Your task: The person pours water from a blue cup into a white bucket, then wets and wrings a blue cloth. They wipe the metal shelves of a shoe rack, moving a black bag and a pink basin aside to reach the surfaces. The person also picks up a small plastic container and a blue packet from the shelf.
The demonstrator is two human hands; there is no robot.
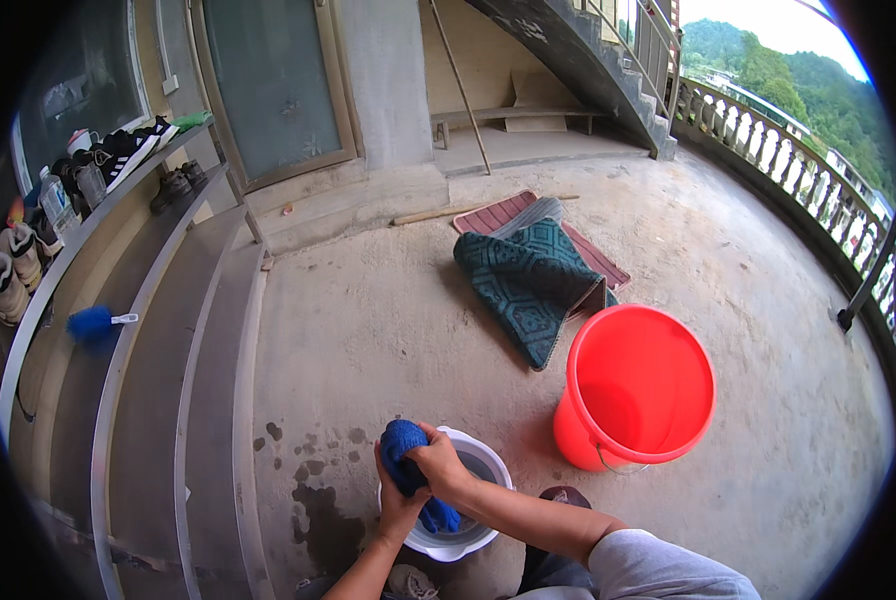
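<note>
Both hands grip a bunched blue cloth (403,442) over a white plastic basin (502,466). My left hand (399,506) holds it from the left and below. Across its upper right side lies my right hand (442,466), fingers closed on the fabric. The lower end of the cloth hangs down into the basin, close to the greyish water (478,466). How far it dips into the water is partly hidden by my hands and forearms.
A red bucket (635,382) stands right of the basin. Beyond lie a green patterned mat (523,277) and a reddish mat (493,214). A metal shelf rack (178,322) on the left bears shoes, bottles and a blue brush (92,324). Wet patches (324,517) mark the concrete.
</note>
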